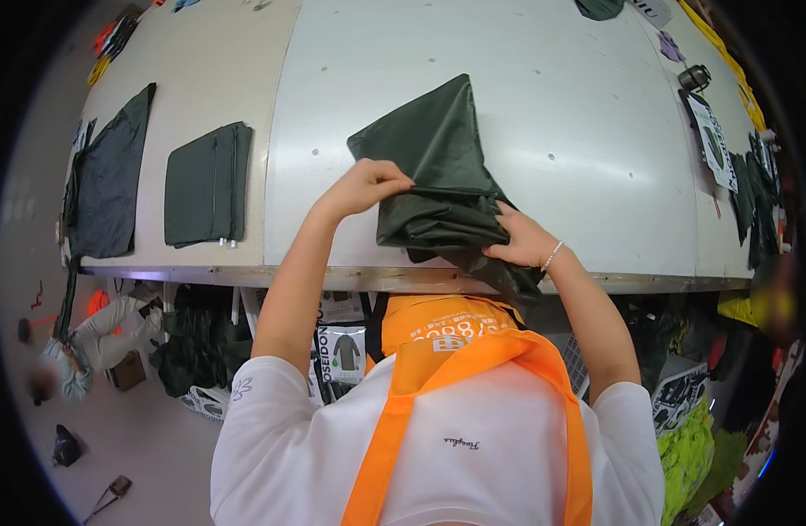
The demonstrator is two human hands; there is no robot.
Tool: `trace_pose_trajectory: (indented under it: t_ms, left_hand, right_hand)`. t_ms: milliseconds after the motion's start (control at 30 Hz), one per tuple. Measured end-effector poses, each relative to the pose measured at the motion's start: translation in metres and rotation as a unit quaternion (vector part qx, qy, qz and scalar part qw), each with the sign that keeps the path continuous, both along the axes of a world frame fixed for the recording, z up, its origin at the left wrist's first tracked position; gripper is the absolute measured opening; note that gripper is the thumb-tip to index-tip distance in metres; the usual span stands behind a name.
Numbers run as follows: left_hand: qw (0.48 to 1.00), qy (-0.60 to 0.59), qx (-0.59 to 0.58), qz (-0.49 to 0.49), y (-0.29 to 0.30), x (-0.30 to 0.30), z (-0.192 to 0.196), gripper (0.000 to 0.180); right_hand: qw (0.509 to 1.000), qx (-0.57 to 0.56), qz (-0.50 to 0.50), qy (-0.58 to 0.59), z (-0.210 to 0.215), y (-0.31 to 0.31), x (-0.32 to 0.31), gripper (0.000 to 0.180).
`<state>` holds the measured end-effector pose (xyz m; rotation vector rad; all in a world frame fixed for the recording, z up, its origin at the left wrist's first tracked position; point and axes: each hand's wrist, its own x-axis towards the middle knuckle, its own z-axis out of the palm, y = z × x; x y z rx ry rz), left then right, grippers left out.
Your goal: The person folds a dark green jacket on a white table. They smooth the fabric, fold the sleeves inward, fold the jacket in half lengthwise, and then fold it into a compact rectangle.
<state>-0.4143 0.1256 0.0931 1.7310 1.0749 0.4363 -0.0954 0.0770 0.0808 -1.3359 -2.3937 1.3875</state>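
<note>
A dark green raincoat (438,140) of smooth, thin sheeting lies partly folded on the pale metal table in front of me. Its far part is flat and comes to a point, while the near part is bunched and creased. My left hand (374,186) pinches the left end of the fold between thumb and fingers. On the other side, my right hand (521,238) is closed on the bunched material, with some fingertips hidden in its creases. A loose end hangs over the table's near edge below the right hand.
A neatly folded dark green garment (205,186) lies to the left, with another spread garment (113,180) beyond it. Packaged garments (714,145) and a dark metal cup (695,78) are at the right. Bags and dark cloth (201,337) fill space under the table (596,175).
</note>
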Motion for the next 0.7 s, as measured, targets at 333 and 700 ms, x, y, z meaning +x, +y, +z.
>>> trace_pose_trajectory:
  t_ms: [333,700]
  left_hand:
    - [0.958,0.064,-0.079,0.267,-0.053,0.05,-0.09,0.032]
    - [0.926,0.115,0.315,0.175,-0.081,0.11,0.001,0.019]
  right_hand:
    - [0.996,0.048,-0.074,-0.018,-0.016,0.02,-0.008,0.055]
    - [0.958,0.166,-0.136,-0.19,0.022,0.012,-0.035,0.052]
